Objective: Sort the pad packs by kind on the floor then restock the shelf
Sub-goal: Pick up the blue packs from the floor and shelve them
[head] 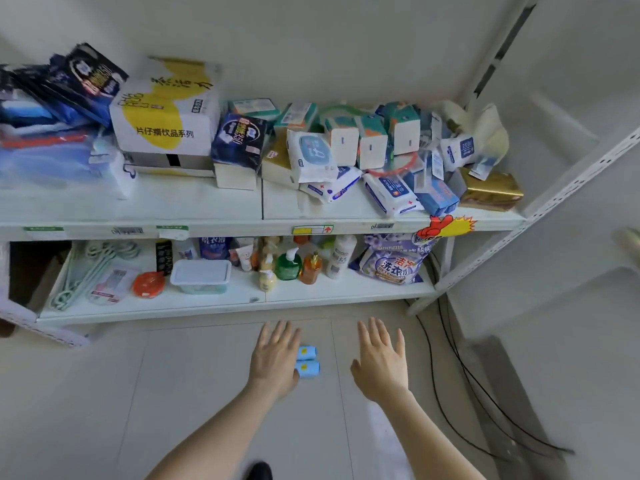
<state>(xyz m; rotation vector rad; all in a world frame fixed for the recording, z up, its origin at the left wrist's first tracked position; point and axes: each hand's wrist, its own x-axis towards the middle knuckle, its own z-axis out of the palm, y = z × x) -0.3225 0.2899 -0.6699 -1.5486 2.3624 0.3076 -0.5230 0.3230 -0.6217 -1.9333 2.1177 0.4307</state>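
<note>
**Desk:** What are the hands doing?

**Photographer:** Both reach out over the pale tiled floor (207, 393) in front of a white metal shelf (242, 226). The left hand (275, 355) is flat with its fingers straight. Its thumb side overlaps a pair of light-blue packs (308, 368) lying side by side on the floor, though whether it touches them cannot be told. The right hand (379, 358) hovers near them, fingers spread, holding nothing.

**Desk:** And the stock?

**Photographer:** The upper board is crowded. Dark blue pad packs (86, 81) are piled at the left, and another dark blue pack (239, 140) stands on a white box. White wipe packs (311, 155) lean mid-shelf, and a gold pack (491, 192) lies at the right end.

**Desk:** Any containers?

**Photographer:** A white-and-yellow carton (166, 109) sits closed on the upper board, its contents hidden. Below, a clear tub (201, 275) with a white lid stands between an orange round tin (149, 285) and a cluster of pump bottles (289, 265). What the tub holds cannot be made out. A purple-and-white detergent bag (391, 263) leans at the right. Black cables (450, 375) trail across the floor by the shelf's leg.
</note>
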